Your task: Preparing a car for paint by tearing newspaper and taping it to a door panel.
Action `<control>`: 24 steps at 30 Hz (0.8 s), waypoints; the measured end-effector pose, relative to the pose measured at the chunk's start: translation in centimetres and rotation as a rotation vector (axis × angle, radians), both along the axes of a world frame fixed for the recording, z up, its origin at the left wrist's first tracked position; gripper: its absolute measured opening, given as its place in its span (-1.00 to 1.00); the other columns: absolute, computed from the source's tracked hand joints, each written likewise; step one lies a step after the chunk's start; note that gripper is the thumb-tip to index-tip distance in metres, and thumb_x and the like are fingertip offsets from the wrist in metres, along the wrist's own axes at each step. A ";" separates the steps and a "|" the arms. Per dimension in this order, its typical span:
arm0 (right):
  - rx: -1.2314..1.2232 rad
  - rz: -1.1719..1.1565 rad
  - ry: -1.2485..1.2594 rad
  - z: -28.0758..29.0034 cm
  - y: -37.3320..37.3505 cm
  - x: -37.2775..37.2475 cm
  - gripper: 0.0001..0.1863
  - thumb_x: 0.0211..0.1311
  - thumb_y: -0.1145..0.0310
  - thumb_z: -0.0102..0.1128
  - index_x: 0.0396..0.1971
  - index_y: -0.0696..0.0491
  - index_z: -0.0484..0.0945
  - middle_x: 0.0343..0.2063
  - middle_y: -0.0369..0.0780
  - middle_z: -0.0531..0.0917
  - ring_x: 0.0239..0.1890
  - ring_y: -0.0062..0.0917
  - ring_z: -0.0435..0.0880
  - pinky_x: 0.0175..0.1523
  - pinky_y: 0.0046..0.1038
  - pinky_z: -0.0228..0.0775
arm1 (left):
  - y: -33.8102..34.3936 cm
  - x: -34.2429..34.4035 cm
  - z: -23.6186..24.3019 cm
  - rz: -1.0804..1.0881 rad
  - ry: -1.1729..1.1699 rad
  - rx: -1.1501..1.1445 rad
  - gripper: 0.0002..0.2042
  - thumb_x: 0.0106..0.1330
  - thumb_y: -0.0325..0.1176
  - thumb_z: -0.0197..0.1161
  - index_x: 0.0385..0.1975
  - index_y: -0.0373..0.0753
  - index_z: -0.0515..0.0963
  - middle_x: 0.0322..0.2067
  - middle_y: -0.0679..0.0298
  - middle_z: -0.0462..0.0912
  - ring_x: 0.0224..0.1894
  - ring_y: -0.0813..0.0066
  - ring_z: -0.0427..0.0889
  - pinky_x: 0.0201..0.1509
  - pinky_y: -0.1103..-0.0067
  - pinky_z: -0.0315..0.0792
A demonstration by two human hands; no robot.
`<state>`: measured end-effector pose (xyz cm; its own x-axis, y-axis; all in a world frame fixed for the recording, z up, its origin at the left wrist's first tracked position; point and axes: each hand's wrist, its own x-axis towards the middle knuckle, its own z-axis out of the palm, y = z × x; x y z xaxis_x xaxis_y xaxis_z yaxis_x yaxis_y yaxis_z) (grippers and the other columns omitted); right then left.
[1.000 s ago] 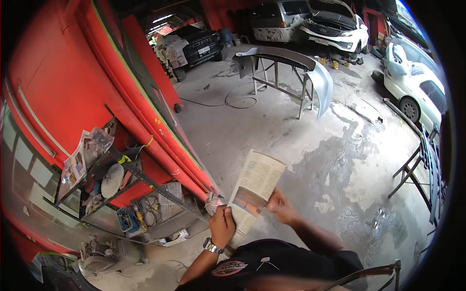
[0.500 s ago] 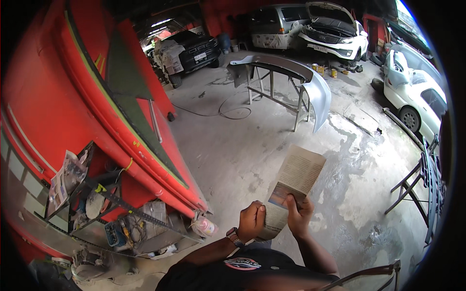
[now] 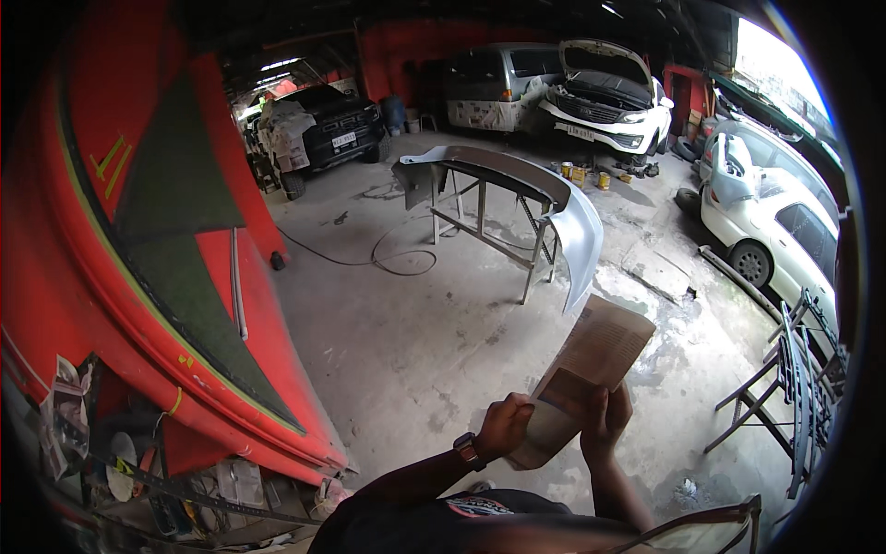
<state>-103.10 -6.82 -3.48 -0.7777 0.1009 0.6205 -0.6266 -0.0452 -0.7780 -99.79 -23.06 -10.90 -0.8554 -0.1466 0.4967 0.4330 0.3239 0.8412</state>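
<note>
A folded sheet of printed paper (image 3: pixel 602 342), like newspaper, is held at the bottom centre. My left hand (image 3: pixel 503 425), with a watch on its wrist, grips the paper's lower left side, thumb on top. My right hand (image 3: pixel 606 415) grips its right side, thumb against the front. Beyond the paper a silver bumper (image 3: pixel 581 249) rests on a metal stand (image 3: pixel 480 212) in the middle of the floor.
A red wall (image 3: pixel 277 397) with a metal shelf (image 3: pixel 185 499) is at the left. A masked black pickup (image 3: pixel 328 129), a van (image 3: pixel 475 88) and a white SUV (image 3: pixel 609 115) stand behind. A white car (image 3: pixel 766 222) and black racks (image 3: pixel 775 388) line the right. A hose (image 3: pixel 397 268) lies on the floor.
The view has swung further into the shop. The paper and both hands have shifted right, and my right hand now grips the paper lower on its side, more upright.
</note>
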 end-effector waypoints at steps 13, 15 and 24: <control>0.191 0.265 0.194 -2.3 -1.9 -10.0 -0.71 0.18 0.46 0.29 -0.58 0.16 0.33 -0.70 -0.19 0.37 -0.70 -0.49 0.40 -0.57 -0.47 0.17 | 0.2 -5.1 5.2 0.336 0.057 -0.058 -0.77 0.46 -0.24 0.04 -0.24 -0.33 0.42 -0.61 0.08 0.56 -0.59 0.21 0.61 -0.50 0.44 0.40; 0.069 0.404 0.117 -2.3 -2.5 -11.2 -0.76 0.22 0.46 0.27 -0.53 0.19 0.39 -0.67 -0.18 0.42 -0.67 -0.56 0.42 -0.55 -0.49 0.19 | 0.8 -5.7 5.7 0.430 0.091 -0.069 -0.77 0.46 -0.25 0.03 -0.27 -0.33 0.42 -0.63 0.07 0.54 -0.60 0.18 0.60 -0.51 0.43 0.38; -0.092 1.052 -0.303 2.3 -0.7 -17.0 -0.80 0.30 0.36 0.28 -0.26 0.17 0.50 -0.44 -0.33 0.62 -0.40 -0.75 0.53 -0.30 -0.63 0.38 | 4.9 -3.4 5.7 0.746 -0.007 -0.283 -0.73 0.46 -0.32 0.04 -0.47 -0.34 0.30 -0.76 0.08 0.34 -0.72 0.12 0.41 -0.62 0.39 0.23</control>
<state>-120.06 -7.56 -1.17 -0.6208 -0.6662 0.4132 -0.0241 -0.5106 -0.8595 -103.17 -18.16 -5.20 -0.5842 -0.5512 0.5956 0.0125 0.7277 0.6858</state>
